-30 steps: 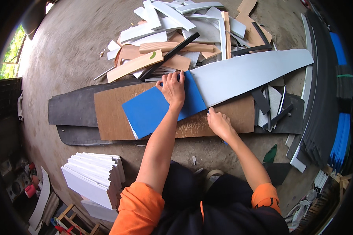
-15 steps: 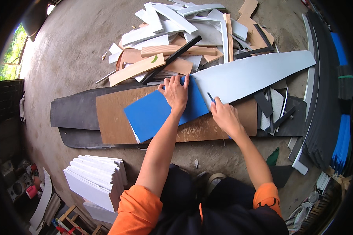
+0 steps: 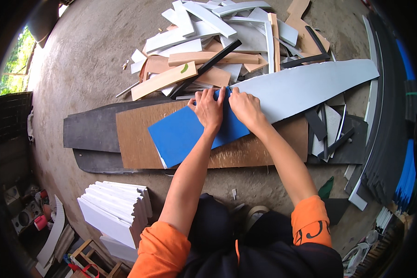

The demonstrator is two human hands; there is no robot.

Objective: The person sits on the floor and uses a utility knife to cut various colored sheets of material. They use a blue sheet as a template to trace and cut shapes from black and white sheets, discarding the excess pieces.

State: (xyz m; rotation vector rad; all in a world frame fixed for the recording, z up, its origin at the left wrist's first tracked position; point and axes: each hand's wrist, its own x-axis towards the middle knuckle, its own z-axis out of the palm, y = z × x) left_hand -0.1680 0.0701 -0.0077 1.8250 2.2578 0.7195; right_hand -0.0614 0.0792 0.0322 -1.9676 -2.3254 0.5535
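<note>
A blue rectangular sheet (image 3: 173,138) lies slanted over the right part of a long white tapered sheet (image 3: 317,85), its right edge crossing the white surface. Beneath both is a worn brown board (image 3: 141,134). My left hand (image 3: 209,109) presses on the blue sheet near its far edge, fingers bent but apart and holding nothing. Just right of it, my right hand (image 3: 246,109) is closed on a slim blue-handled cutter knife (image 3: 229,88) at the far end of the blue sheet's right edge. My fingers hide most of the knife.
Beyond the board lies a heap of white, tan and black offcuts (image 3: 208,41). Dark sheets (image 3: 90,132) extend under the board's left side. Stacked white pieces (image 3: 111,208) stand near left. Black scraps (image 3: 336,143) lie right, beside long dark sheets (image 3: 387,116).
My right hand, with the cutter knife, has moved away from me and left along the blue sheet's right edge, up beside my left hand. The left hand stays in place on the sheet.
</note>
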